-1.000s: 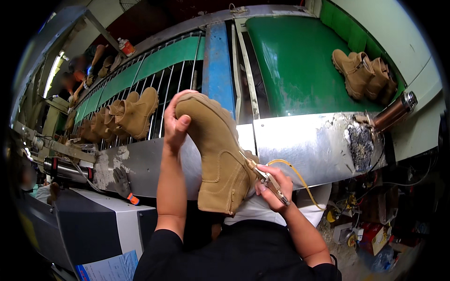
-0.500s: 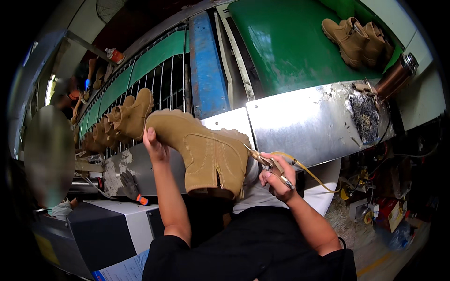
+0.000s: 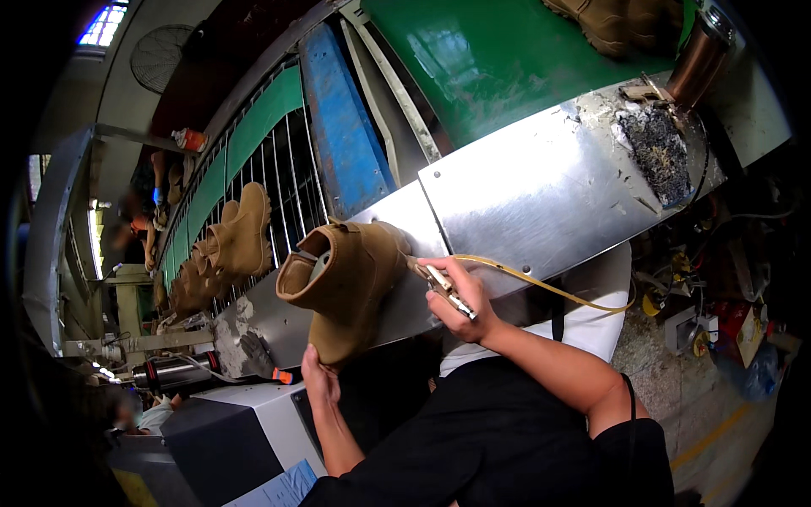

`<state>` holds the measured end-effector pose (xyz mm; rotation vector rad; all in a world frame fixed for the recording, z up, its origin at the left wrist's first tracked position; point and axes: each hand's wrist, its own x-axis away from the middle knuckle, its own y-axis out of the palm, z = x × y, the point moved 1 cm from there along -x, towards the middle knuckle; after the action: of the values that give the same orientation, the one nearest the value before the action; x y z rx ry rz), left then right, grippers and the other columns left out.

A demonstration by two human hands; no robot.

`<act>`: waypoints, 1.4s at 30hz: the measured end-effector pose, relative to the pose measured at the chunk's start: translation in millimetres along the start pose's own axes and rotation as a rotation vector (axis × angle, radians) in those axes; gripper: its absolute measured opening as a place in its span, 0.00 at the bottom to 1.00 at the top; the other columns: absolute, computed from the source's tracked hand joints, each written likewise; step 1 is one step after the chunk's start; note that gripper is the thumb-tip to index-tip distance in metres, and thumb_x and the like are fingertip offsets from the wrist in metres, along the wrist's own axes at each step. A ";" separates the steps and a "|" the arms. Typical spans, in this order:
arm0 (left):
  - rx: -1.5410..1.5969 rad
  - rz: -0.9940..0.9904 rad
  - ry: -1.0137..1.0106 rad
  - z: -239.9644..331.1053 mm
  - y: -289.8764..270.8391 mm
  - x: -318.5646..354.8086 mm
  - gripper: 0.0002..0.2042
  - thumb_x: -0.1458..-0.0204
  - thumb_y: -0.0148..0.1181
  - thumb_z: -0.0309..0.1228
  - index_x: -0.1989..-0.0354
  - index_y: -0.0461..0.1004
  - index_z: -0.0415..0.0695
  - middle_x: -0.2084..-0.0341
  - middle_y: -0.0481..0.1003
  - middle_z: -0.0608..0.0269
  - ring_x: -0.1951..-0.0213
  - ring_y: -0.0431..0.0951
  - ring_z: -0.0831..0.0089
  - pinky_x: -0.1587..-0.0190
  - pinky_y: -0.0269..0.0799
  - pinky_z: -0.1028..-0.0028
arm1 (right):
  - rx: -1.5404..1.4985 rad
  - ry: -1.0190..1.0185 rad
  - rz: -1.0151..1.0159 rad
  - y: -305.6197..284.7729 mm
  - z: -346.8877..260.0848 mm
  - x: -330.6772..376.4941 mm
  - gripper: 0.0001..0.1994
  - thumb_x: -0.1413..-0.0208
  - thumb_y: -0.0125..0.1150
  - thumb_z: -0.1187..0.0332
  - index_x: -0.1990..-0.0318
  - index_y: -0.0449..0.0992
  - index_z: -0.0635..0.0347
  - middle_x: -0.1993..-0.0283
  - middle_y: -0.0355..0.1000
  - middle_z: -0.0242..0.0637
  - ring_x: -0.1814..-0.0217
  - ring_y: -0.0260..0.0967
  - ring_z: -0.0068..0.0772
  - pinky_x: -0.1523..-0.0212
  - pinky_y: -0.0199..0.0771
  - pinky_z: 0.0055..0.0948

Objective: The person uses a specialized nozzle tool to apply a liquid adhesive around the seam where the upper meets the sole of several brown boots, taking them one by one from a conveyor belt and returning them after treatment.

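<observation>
A tan suede boot [image 3: 346,279] hangs in the air in front of a steel work table [image 3: 549,186]. My left hand [image 3: 319,380] grips it from below at the sole end, with the boot's open top turned toward the left. My right hand [image 3: 460,300] is closed around a thin metal hand tool [image 3: 443,286] whose tip touches the boot's side near the heel. A yellow cord [image 3: 541,283] runs from the tool off to the right.
A green conveyor belt [image 3: 498,59] carries more tan boots [image 3: 612,17] at the top. Other tan boots [image 3: 228,245] hang on a wire rack [image 3: 287,186] at the left. A copper-coloured cylinder [image 3: 697,59] and a burnt patch [image 3: 655,148] are on the table's right end. A grey machine [image 3: 228,431] stands lower left.
The boot has been turned and lowered, so its opening now faces left. My left hand shifted from its upper end to underneath. My right hand kept the tool against it.
</observation>
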<state>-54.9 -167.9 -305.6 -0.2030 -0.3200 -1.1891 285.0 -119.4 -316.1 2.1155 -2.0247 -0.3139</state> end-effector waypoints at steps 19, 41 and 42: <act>0.123 -0.543 -0.592 -7.7 122.4 81.2 0.35 0.34 0.27 0.55 0.34 0.53 0.34 0.46 0.70 0.36 0.49 0.77 0.48 0.53 0.80 0.61 | 0.052 0.096 -0.113 -16.2 -4.4 24.5 0.21 0.46 0.52 0.75 0.43 0.65 0.65 0.78 0.68 0.30 0.77 0.63 0.16 0.74 0.64 0.21; 0.447 -0.981 -0.763 -24.2 232.7 67.4 0.37 0.38 0.25 0.61 0.37 0.54 0.40 0.42 0.65 0.34 0.43 0.72 0.46 0.44 0.71 0.54 | 0.157 0.334 0.028 -62.0 -90.7 51.3 0.18 0.44 0.50 0.76 0.45 0.64 0.68 0.63 0.72 0.40 0.68 0.72 0.22 0.71 0.73 0.22; 0.487 -0.980 -0.748 -27.6 237.4 66.5 0.36 0.38 0.25 0.61 0.37 0.55 0.41 0.43 0.66 0.34 0.44 0.72 0.46 0.44 0.71 0.54 | 0.051 0.376 0.048 -55.8 -94.4 51.8 0.19 0.43 0.50 0.77 0.43 0.62 0.69 0.59 0.72 0.44 0.61 0.74 0.29 0.63 0.76 0.26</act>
<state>192.4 -149.0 -305.3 -0.0429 -1.4694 -1.9147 367.6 -169.2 -242.5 1.9693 -1.8730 0.1363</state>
